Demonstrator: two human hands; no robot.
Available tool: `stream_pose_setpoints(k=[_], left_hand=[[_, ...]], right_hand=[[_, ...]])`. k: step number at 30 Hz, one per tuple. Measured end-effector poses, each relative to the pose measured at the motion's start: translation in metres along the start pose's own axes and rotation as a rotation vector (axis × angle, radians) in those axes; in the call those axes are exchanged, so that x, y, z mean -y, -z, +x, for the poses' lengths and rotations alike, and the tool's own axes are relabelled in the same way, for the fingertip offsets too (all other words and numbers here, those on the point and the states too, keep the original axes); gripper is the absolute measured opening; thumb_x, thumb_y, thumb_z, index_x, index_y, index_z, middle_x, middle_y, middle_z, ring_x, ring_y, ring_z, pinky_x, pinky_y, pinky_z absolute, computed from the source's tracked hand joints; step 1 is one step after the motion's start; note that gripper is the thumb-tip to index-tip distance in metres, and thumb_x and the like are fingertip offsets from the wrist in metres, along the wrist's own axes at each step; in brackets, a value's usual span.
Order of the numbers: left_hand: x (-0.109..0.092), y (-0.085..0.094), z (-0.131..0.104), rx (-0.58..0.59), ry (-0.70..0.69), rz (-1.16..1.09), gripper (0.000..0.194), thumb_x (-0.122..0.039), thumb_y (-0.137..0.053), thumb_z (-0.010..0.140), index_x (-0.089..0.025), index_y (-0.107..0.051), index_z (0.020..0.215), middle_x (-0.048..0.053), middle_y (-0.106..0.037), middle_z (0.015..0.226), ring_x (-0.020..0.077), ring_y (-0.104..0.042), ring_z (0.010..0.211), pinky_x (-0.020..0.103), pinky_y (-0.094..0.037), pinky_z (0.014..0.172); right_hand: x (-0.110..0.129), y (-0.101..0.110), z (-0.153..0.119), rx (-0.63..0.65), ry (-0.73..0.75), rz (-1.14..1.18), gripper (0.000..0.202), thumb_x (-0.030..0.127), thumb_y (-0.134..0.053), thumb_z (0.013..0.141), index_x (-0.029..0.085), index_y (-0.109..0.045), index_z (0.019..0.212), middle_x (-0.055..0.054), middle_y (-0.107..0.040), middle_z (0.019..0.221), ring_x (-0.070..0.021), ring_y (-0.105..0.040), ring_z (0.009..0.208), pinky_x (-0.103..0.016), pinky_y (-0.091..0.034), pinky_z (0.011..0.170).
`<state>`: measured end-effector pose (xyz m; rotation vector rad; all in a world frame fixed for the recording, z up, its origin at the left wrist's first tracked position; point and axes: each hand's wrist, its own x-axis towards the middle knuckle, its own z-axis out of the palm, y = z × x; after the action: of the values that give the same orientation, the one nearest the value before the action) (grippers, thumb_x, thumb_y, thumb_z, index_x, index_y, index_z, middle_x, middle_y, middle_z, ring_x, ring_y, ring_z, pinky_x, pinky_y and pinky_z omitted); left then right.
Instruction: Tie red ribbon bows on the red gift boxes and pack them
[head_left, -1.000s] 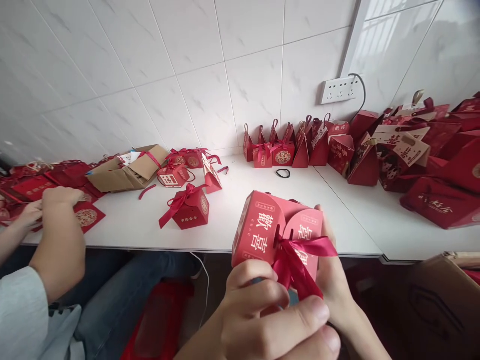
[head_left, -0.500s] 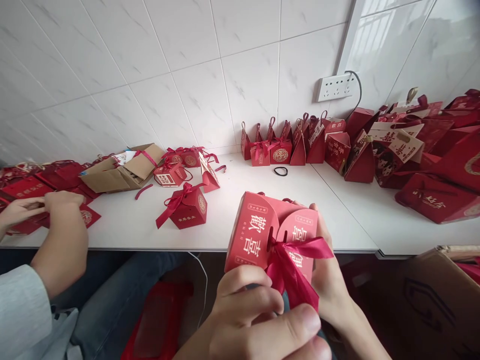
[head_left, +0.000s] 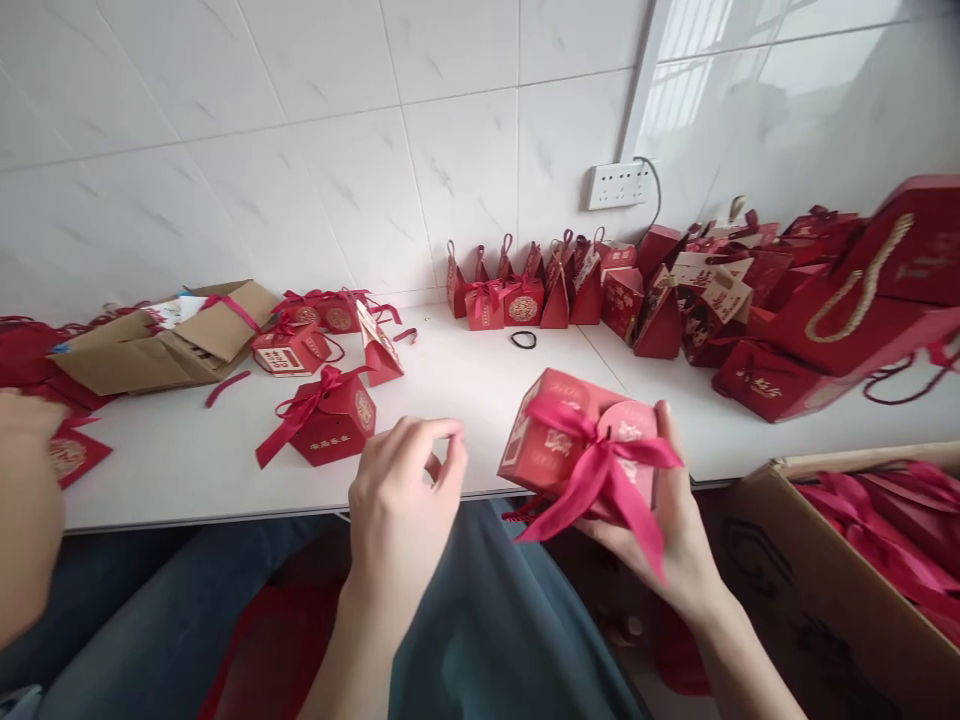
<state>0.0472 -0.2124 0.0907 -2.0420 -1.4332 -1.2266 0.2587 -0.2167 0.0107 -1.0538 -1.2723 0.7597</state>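
My right hand (head_left: 679, 520) grips a red gift box (head_left: 551, 440) by its right side and underside, over the front edge of the table. A crimson ribbon tied in a bow (head_left: 604, 465) crosses the box's front, its tails hanging loose. To the left of the box, my left hand (head_left: 409, 490) is in the air with curled fingers, thumb and index fingertips close together. Nothing shows between them. Beyond that hand, on the table, stands another red box with a ribbon bow (head_left: 334, 420).
A white table (head_left: 465, 390) runs along the tiled wall. Several small red boxes (head_left: 521, 300) line its back, with larger ones (head_left: 780, 370) piled right. A torn cardboard carton (head_left: 165, 365) lies left. At lower right, an open carton (head_left: 750, 520) holds red boxes. Another person's arm (head_left: 26, 510) is left.
My left hand has come off the ribbon and moved left. The bow now lies spread over the box, which my right hand still holds. The view has shifted right.
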Motion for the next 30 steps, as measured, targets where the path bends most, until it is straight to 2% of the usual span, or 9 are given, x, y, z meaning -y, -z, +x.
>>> stream_pose_setpoints(k=[2, 5, 6, 9, 11, 14, 24, 27, 30], left_hand=[[0.001, -0.012, -0.002, 0.197, 0.06, -0.058, 0.006, -0.016, -0.055, 0.084, -0.02, -0.059, 0.082, -0.003, -0.062, 0.069, 0.0108, -0.057, 0.055, 0.027, -0.05, 0.063], [-0.009, -0.024, -0.01, 0.372, 0.048, -0.272, 0.018, -0.028, -0.048, 0.09, -0.021, -0.059, 0.102, 0.005, -0.069, 0.095, 0.0182, -0.067, 0.083, 0.031, -0.055, 0.075], [-0.015, -0.027, -0.014, 0.401, 0.016, -0.349, 0.028, -0.032, -0.044, 0.092, -0.021, -0.055, 0.115, 0.009, -0.067, 0.111, 0.0217, -0.065, 0.1, 0.034, -0.055, 0.082], [-0.033, -0.032, -0.025, 0.48, -0.122, -0.532, 0.057, -0.041, -0.037, 0.094, -0.023, -0.022, 0.146, 0.013, -0.036, 0.148, 0.0283, -0.04, 0.133, 0.043, -0.046, 0.102], [-0.042, -0.035, -0.031, 0.509, -0.166, -0.571, 0.069, -0.043, -0.04, 0.092, -0.026, -0.006, 0.149, 0.012, -0.03, 0.151, 0.0296, -0.035, 0.136, 0.045, -0.045, 0.103], [-0.046, -0.037, -0.036, 0.497, -0.146, -0.543, 0.074, -0.039, -0.045, 0.091, -0.028, 0.0, 0.149, 0.013, -0.035, 0.149, 0.0296, -0.041, 0.132, 0.044, -0.047, 0.101], [-0.045, -0.037, -0.038, 0.475, -0.106, -0.49, 0.072, -0.036, -0.046, 0.091, -0.027, -0.004, 0.149, 0.011, -0.043, 0.145, 0.0261, -0.047, 0.128, 0.039, -0.049, 0.098], [-0.039, -0.04, -0.036, 0.505, -0.1, -0.441, 0.063, -0.036, -0.044, 0.091, -0.024, -0.017, 0.147, 0.011, -0.05, 0.138, 0.0255, -0.052, 0.124, 0.038, -0.05, 0.096], [-0.03, -0.05, -0.037, 0.621, -0.121, -0.345, 0.048, -0.037, -0.045, 0.091, -0.023, -0.041, 0.136, 0.01, -0.058, 0.131, 0.0273, -0.057, 0.117, 0.042, -0.05, 0.094]], right_hand=[[-0.003, 0.013, -0.001, -0.081, -0.088, 0.058, 0.109, 0.037, -0.084, 0.058, 0.032, -0.02, 0.147, -0.011, -0.039, 0.145, -0.0347, -0.034, 0.135, -0.056, -0.035, 0.105], [-0.006, 0.028, -0.005, -0.013, -0.276, 0.451, 0.08, 0.058, -0.073, 0.065, 0.026, -0.047, 0.133, -0.012, -0.052, 0.135, -0.0332, -0.049, 0.124, -0.052, -0.04, 0.102], [-0.006, 0.03, -0.006, 0.04, -0.35, 0.607, 0.073, 0.066, -0.067, 0.067, 0.025, -0.054, 0.126, -0.012, -0.057, 0.131, -0.0326, -0.053, 0.12, -0.052, -0.043, 0.1], [-0.003, 0.027, -0.011, 0.148, -0.504, 0.916, 0.069, 0.076, -0.053, 0.07, 0.026, -0.062, 0.115, -0.009, -0.062, 0.125, -0.0285, -0.058, 0.114, -0.051, -0.045, 0.099], [0.0, 0.019, -0.014, 0.184, -0.507, 1.018, 0.066, 0.074, -0.048, 0.076, 0.024, -0.061, 0.118, -0.008, -0.059, 0.128, -0.0243, -0.056, 0.118, -0.047, -0.041, 0.104], [0.002, 0.009, -0.017, 0.203, -0.501, 1.08, 0.067, 0.071, -0.044, 0.08, 0.021, -0.057, 0.122, -0.008, -0.054, 0.134, -0.0213, -0.05, 0.124, -0.042, -0.035, 0.11], [0.002, 0.006, -0.018, 0.242, -0.561, 0.988, 0.07, 0.077, -0.043, 0.075, 0.023, -0.057, 0.118, -0.01, -0.061, 0.123, -0.0266, -0.056, 0.116, -0.048, -0.046, 0.098], [0.004, 0.012, -0.019, 0.076, -0.439, 0.724, 0.068, 0.073, -0.053, 0.073, 0.024, -0.056, 0.119, -0.011, -0.063, 0.119, -0.0303, -0.055, 0.117, -0.051, -0.045, 0.099], [0.006, 0.028, -0.02, -0.197, -0.17, 0.118, 0.075, 0.048, -0.078, 0.063, 0.025, -0.048, 0.128, -0.011, -0.058, 0.122, -0.0314, -0.054, 0.116, -0.052, -0.041, 0.102]])
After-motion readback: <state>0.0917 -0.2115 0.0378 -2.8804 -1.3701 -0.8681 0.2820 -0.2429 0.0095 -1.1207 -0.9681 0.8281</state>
